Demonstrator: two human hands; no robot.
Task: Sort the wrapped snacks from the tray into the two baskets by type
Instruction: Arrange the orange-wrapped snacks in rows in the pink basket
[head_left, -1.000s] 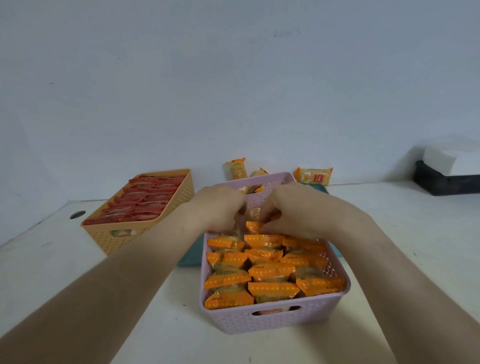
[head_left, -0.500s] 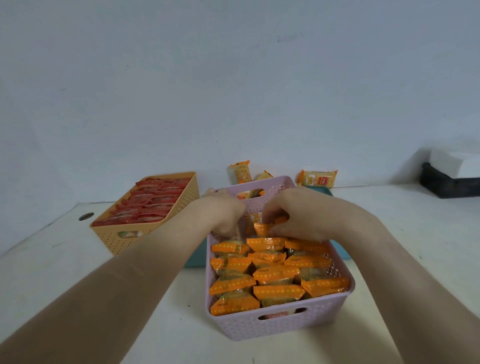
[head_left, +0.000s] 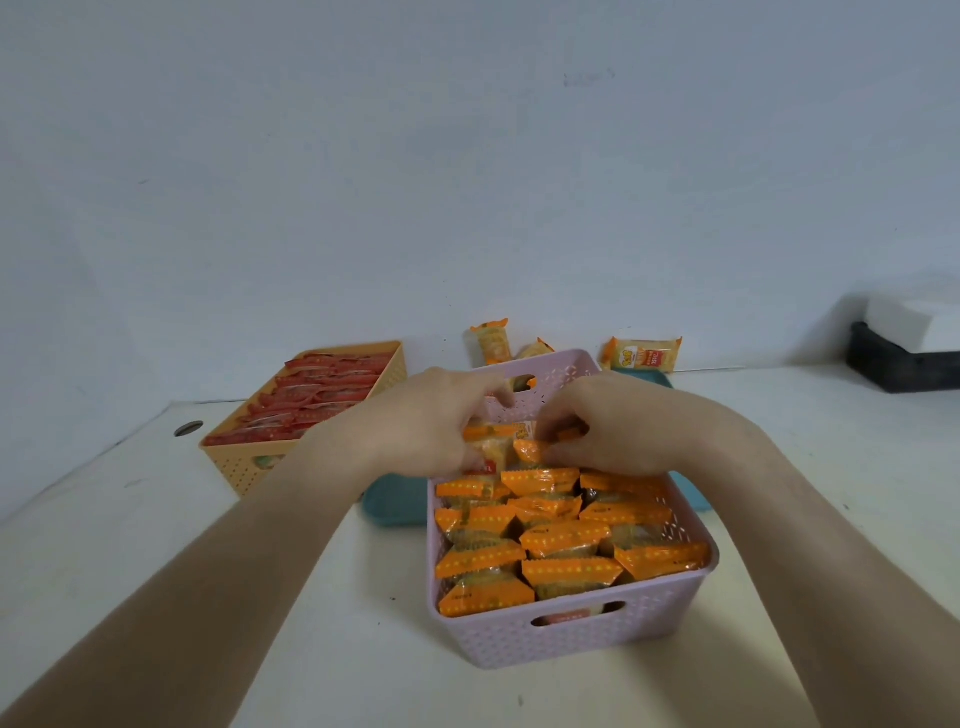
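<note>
A pink basket (head_left: 571, 639) stands in front of me, packed with rows of orange-wrapped snacks (head_left: 566, 538). Both hands reach into its far end. My left hand (head_left: 431, 421) and my right hand (head_left: 608, 426) pinch orange snack packets (head_left: 511, 441) between them there, fingers curled. An orange basket (head_left: 244, 473) at the left holds red-wrapped snacks (head_left: 317, 395). A teal tray (head_left: 395, 504) lies under and behind the pink basket. Three orange-wrapped snacks (head_left: 643, 354) stand beyond it by the wall.
A dark box with a white block on top (head_left: 904, 358) sits at the far right. A round hole (head_left: 188, 428) is in the white table top at the left. A plain wall rises right behind the baskets.
My hands stay at the far end of the pink basket, shifting the orange packets slightly. The view has drifted a little.
</note>
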